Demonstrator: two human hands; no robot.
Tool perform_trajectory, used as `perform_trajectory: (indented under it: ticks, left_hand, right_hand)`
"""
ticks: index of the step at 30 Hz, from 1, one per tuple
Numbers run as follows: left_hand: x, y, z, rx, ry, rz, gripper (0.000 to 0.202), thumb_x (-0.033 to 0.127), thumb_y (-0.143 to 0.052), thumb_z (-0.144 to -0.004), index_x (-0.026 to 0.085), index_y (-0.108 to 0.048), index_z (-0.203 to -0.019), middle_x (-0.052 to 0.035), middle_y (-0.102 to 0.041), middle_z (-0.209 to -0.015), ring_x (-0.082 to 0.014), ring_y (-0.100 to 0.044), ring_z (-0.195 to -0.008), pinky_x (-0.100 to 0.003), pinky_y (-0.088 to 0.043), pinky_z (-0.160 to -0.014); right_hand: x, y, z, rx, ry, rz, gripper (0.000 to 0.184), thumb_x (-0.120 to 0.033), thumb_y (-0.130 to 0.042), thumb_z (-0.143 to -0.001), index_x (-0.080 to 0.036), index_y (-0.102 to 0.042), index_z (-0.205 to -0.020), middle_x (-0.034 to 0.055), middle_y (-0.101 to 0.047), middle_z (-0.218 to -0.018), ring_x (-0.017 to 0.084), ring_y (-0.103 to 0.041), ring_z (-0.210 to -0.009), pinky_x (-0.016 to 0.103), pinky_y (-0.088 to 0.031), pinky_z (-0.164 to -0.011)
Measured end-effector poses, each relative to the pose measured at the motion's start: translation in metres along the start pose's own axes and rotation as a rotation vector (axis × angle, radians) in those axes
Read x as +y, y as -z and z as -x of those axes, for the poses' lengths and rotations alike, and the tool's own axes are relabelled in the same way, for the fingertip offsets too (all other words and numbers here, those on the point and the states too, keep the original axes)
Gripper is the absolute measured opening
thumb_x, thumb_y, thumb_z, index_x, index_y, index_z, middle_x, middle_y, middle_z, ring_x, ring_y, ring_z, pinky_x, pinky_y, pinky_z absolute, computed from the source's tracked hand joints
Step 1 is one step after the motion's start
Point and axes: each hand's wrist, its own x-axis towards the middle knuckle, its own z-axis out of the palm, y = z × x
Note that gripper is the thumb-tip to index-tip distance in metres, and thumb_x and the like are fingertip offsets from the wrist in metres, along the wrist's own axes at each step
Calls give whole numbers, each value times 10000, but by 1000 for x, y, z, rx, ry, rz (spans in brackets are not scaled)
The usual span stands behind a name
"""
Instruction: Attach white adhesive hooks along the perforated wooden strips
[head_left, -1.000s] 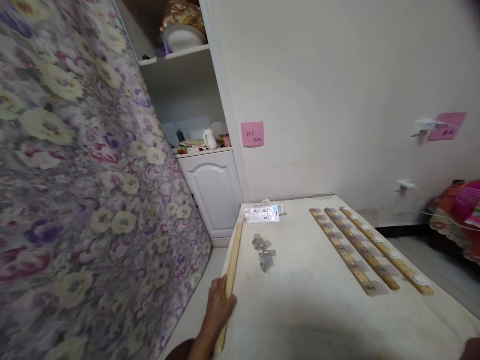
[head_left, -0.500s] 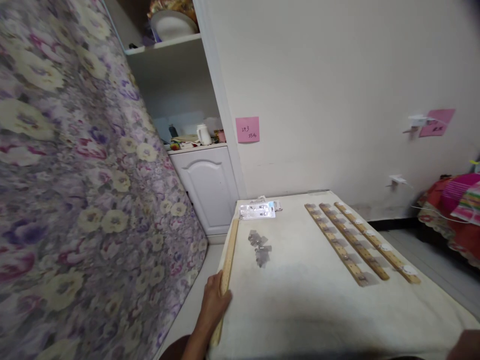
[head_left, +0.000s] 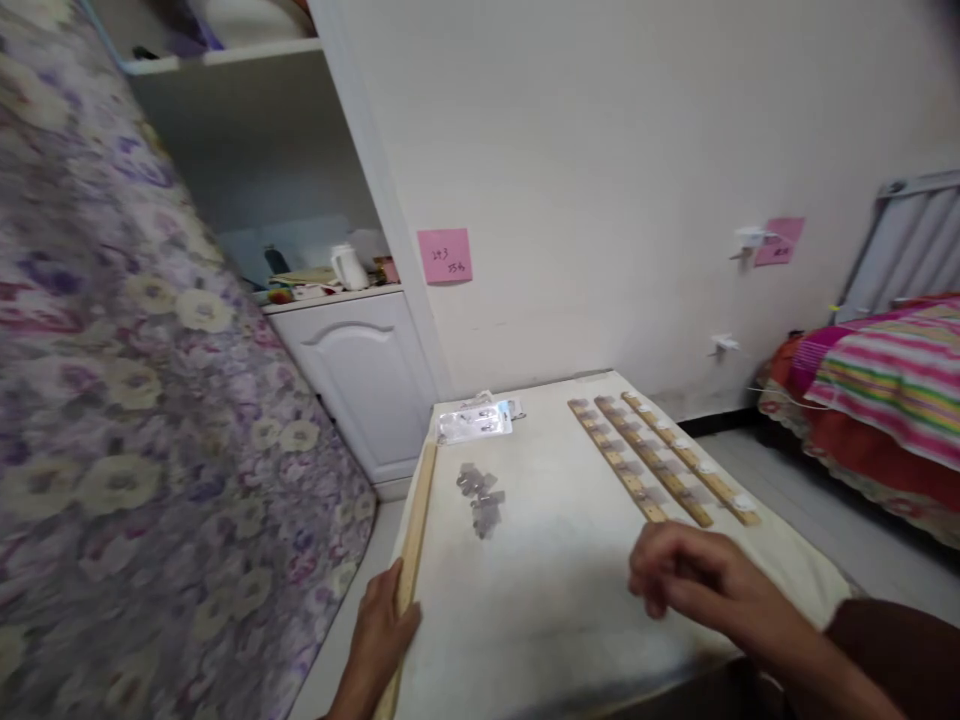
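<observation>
Along the left edge of the table lies a long pale wooden strip [head_left: 417, 520]. My left hand [head_left: 379, 625] grips it near its lower part, thumb on the table side and fingers over the outer side. My right hand [head_left: 694, 580] is over the right part of the table, its fingers curled in and nothing visible in them. Just beyond it are three wooden strips [head_left: 626, 472] with hooks or small fittings along them, set side by side. A small heap of greyish transparent pieces [head_left: 478, 498] rests between the hands, too blurred to name.
Clear packages [head_left: 474, 421] lie at the table's far left corner. The table [head_left: 540, 580] has a pale cover and stands by the wall. A floral curtain [head_left: 150, 420] hangs at left, beside a white cabinet [head_left: 360, 375]. A bed with a striped cover [head_left: 900, 360] is at right.
My right hand has come in from the lower right corner to over the table. The view has turned right. My left hand keeps its grip on the wooden strip.
</observation>
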Motion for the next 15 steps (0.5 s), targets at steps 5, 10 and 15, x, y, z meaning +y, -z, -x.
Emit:
perform_trajectory:
  ticks: [5,10,15]
  left_hand:
    - [-6,-1,-10,-11,-3,-25,642,435,-515,-654,121,-506,-1215,-121,-579,-1118,-286,-552,-1074,-434,-426,-985]
    - [-4,0,-16,-37,31,-37,670,501,-513,-645,139,-500,-1208,-126,-580,-1129,-295,-557,-1074,-448,-410,-1004]
    - [3,3,-15,-53,106,-35,760,598,-520,-633,142,-474,-1239,-133,-543,-1209,-304,-516,-1152,-453,-380,-1041]
  right_hand:
    - [52,25,-18,407,-203,452,245,-425,-538,-731,-195,-614,-771,19,-645,-699,198,-601,-690,299,-464,-641]
    - [83,50,-13,618,-263,748,292,-428,-518,-732,-203,-611,-893,44,-653,-845,211,-608,-792,305,-458,-729]
    - [77,46,-27,653,-371,901,289,-458,-519,-756,-219,-587,-903,46,-625,-937,203,-600,-822,291,-430,-685]
